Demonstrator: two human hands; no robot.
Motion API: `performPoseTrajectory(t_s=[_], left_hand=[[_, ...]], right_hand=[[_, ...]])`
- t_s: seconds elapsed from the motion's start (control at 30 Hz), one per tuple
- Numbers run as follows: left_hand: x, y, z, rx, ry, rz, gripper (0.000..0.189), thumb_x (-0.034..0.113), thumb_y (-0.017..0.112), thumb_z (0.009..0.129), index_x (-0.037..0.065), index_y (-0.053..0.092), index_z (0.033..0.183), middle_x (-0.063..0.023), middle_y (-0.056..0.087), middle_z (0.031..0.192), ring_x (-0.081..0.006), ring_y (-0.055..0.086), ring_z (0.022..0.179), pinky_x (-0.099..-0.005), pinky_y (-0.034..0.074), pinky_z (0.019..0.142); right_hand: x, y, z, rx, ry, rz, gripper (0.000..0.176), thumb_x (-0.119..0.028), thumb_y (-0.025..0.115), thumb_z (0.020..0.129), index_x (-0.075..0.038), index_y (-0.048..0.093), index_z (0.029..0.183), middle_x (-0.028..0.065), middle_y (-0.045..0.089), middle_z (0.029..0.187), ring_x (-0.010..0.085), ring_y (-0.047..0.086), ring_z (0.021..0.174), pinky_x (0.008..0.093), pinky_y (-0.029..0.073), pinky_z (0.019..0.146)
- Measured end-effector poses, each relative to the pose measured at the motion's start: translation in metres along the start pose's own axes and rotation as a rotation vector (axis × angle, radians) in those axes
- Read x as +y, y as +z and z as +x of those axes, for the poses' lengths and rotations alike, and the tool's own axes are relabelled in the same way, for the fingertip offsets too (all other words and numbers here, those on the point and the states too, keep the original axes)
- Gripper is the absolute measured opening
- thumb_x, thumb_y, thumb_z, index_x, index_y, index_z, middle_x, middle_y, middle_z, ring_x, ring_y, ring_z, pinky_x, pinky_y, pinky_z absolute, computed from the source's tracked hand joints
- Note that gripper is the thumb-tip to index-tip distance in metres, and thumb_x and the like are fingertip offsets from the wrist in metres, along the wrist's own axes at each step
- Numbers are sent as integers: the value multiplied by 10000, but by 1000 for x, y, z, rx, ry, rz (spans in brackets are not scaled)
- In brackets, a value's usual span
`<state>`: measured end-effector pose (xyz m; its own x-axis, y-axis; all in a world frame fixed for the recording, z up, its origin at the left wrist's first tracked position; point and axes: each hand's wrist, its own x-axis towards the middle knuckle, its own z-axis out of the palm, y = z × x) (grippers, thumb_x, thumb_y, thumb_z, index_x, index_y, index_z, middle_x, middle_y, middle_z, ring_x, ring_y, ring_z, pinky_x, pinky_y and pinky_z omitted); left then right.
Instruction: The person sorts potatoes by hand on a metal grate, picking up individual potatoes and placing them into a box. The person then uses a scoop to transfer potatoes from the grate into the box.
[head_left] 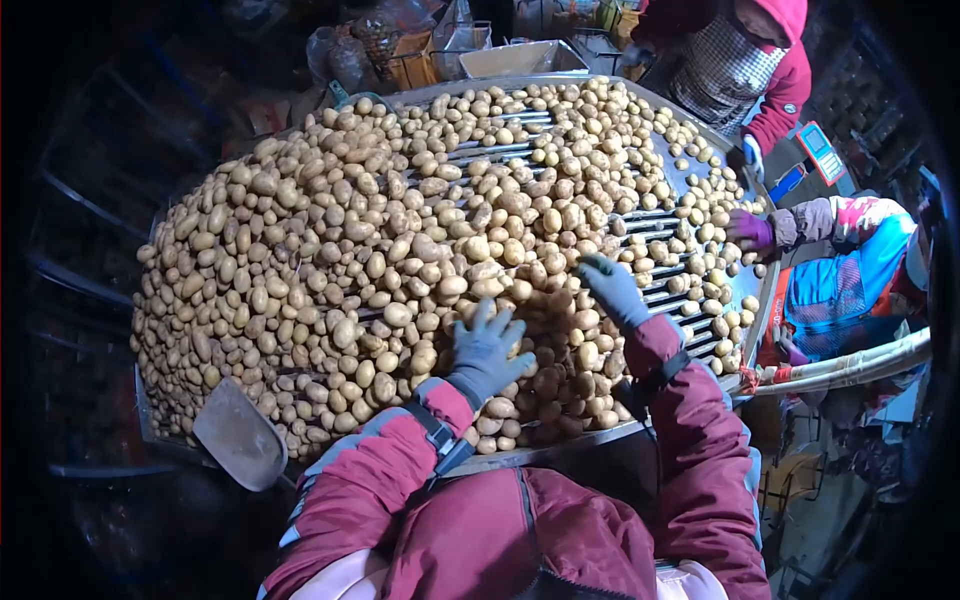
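Spreading its fingers [484, 318] wide over the heap, the gloved left hand [488, 355] lies palm down on the potatoes [300, 220] near the close edge, with no potato closed in its grip that can be seen. The gloved right hand [613, 290] reaches in over the same pile, well apart from the left; its fingers are slightly bent, and whether they have hold of a potato I cannot tell. The potatoes cover much of the tabletop [548, 455], heaped thickly to the left and lying thinner to the right, where dark slats [650, 222] show between them. A metal scoop [240, 432] sits at the near left edge. Across the far right corner stands a person in a red hood [740, 70], and below that person another worker's purple-gloved hand [750, 230] touches potatoes at the right edge
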<state>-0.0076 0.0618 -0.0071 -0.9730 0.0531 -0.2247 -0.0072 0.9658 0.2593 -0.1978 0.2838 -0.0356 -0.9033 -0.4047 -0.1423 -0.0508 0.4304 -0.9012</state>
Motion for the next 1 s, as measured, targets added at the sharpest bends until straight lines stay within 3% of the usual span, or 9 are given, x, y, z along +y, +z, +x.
performPoseTrajectory(t_s=[0.13, 0.2, 0.27, 0.4, 0.47, 0.53, 0.67, 0.77, 1.0], left_hand=[[11, 15, -10, 17, 473, -180, 551, 496, 631, 896, 149, 630, 1323, -129, 552, 1434, -338, 441, 1388, -534, 393, 1091], [6, 0, -7, 175, 527, -328, 477, 395, 669, 904, 102, 655, 1280, -168, 590, 1376, -361, 551, 1272, -461, 461, 1052], [-2, -22, 1, 354, 389, -349, 388, 316, 690, 923, 54, 682, 1209, -176, 657, 1248, -347, 636, 1140, -434, 510, 996], [-63, -9, 58, 83, -89, -1178, 330, 200, 718, 913, 25, 684, 1191, -181, 675, 1208, -329, 668, 1094, -379, 536, 954], [-98, -7, 100, 694, 346, 594, 342, 218, 705, 921, 17, 679, 1197, -188, 673, 1209, -336, 663, 1106, -389, 532, 962], [-91, -39, 154, 489, 69, -513, 372, 240, 685, 931, 19, 667, 1229, -196, 667, 1226, -352, 655, 1116, -405, 525, 978], [-84, -44, 232, 520, 54, -256, 536, 300, 689, 898, 90, 587, 1381, -202, 579, 1369, -370, 551, 1261, -457, 433, 1093], [-98, 4, 273, 482, 126, 165, 563, 339, 712, 864, 130, 596, 1373, -202, 580, 1354, -357, 553, 1251, -454, 435, 1086], [-8, -73, 219, -34, -179, -558, 510, 521, 709, 860, 76, 661, 1104, -151, 697, 953, -285, 661, 875, -420, 525, 841]], right_hand=[[-54, -5, 44, 131, 132, 7, 489, -333, 667, 954, -72, 616, 1364, 104, 726, 1165, 157, 690, 941, 307, 556, 826], [-3, 0, 101, 370, -508, -569, 531, -361, 686, 930, -86, 606, 1377, 115, 726, 1142, 188, 703, 916, 335, 573, 783], [-71, 0, 102, 82, 88, -75, 585, -407, 705, 903, -110, 596, 1395, 131, 726, 1132, 229, 705, 956, 345, 569, 810], [-24, 33, 127, 78, -118, -554, 419, -345, 779, 794, -84, 649, 1094, 185, 618, 1147, 386, 641, 1035, 474, 529, 873], [-8, 33, 105, 17, -142, -467, 371, -352, 784, 777, -92, 641, 998, 169, 666, 1050, 381, 658, 1005, 480, 530, 852], [14, 32, 85, -66, -87, -484, 374, -377, 781, 778, -81, 667, 976, 165, 701, 928, 345, 690, 910, 449, 543, 793], [47, 19, 39, -160, -31, 61, 166, -176, 538, 997, -104, 676, 940, 83, 646, 759, 180, 639, 755, 305, 484, 601], [-29, -19, 5, -58, 554, 1190, 127, -213, 554, 1022, -128, 620, 957, 26, 572, 750, 151, 572, 679, 262, 441, 548], [19, -52, 41, 0, 245, 722, 199, -204, 675, 932, -34, 664, 830, 50, 653, 728, 129, 577, 565, 270, 471, 502]])
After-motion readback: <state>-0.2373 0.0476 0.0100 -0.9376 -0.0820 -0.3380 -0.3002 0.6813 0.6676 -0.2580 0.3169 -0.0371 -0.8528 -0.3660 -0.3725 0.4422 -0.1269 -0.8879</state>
